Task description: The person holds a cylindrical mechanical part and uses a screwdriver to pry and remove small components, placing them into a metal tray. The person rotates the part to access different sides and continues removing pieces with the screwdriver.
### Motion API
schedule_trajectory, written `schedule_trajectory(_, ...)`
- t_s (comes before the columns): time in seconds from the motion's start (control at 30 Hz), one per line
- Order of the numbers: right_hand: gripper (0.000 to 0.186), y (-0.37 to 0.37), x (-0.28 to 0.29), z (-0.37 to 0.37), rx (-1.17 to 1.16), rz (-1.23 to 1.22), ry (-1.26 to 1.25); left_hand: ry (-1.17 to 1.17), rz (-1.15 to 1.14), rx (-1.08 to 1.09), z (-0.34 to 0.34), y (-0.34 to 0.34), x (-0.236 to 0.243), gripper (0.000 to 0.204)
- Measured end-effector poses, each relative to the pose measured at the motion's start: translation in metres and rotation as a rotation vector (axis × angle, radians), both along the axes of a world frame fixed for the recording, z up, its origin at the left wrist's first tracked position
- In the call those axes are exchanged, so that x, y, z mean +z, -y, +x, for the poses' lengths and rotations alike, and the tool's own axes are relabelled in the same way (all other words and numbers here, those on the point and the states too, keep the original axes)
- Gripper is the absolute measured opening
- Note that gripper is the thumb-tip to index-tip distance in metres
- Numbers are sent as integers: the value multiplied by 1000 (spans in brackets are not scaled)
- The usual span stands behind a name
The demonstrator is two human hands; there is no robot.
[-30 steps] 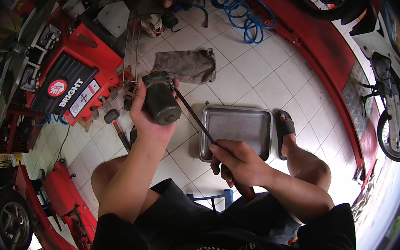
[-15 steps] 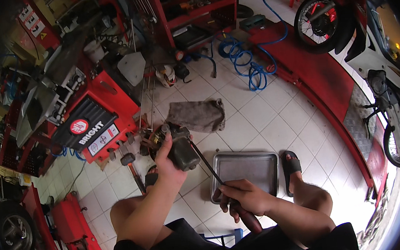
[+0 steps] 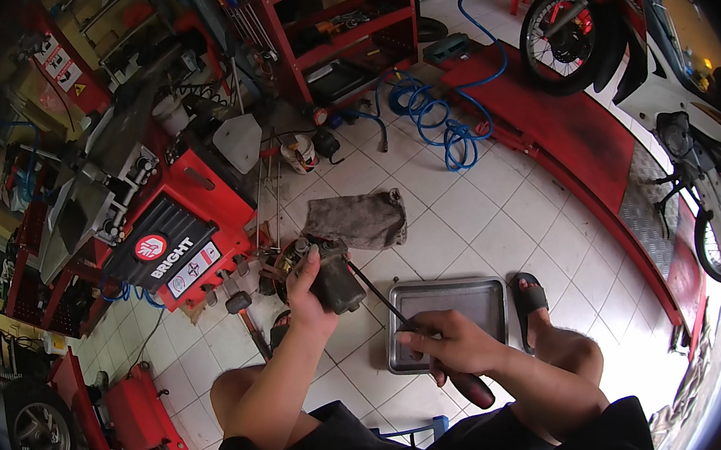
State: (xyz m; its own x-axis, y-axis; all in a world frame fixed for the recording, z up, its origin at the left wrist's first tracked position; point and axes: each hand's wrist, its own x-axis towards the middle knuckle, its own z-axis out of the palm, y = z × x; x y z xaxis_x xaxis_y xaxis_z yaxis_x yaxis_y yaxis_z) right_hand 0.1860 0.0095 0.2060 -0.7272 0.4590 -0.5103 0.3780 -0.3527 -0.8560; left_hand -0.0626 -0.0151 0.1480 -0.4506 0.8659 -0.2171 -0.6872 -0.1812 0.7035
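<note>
My left hand (image 3: 307, 299) is closed round a grimy dark metal component (image 3: 340, 287) with a cylindrical body. My right hand (image 3: 456, 342) grips a long screwdriver, its dark shaft (image 3: 378, 296) reaching up to the component and its dark reddish handle (image 3: 472, 387) showing below my fingers. The tip is hidden at the component. Beneath the screwdriver lies a rectangular metal tray (image 3: 500, 298). A grimy cloth (image 3: 358, 216) rests on the floor just beyond the component, and a hammer (image 3: 253, 328) stands or lies to the left of my left hand; which is unclear.
A red machine (image 3: 207, 184) stands at left, with a red tool cart (image 3: 353, 32) at the back. Coiled blue hose (image 3: 423, 109) lies near a red lift platform (image 3: 543, 118) holding a motorcycle (image 3: 677, 139). A red jack-like unit (image 3: 144, 423) and a wheel (image 3: 35, 426) are lower left.
The view has tilted up, bringing the cart and back of the workshop in and shifting my hands and floor items lower in the picture. Both hands keep their holds.
</note>
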Motion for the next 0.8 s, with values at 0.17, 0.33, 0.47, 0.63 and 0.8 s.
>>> schedule_trajectory(0.17,37,8,-18,-4,-114,27,-27,11,-8,-63,-11,0,-6,42)
schedule_trajectory(0.33,35,17,-33,-9,-230,9,-86,57,7,-6,-11,-3,-1,44)
schedule_trajectory(0.47,33,15,-44,-11,-317,-104,-119,4,65,-92,-17,3,-4,41)
schedule_trajectory(0.63,32,9,-34,-12,-319,-436,-205,32,43,-52,-8,-2,1,43)
schedule_trajectory(0.8,31,12,-30,-16,-284,-227,-89,2,46,-126,-8,8,-5,42)
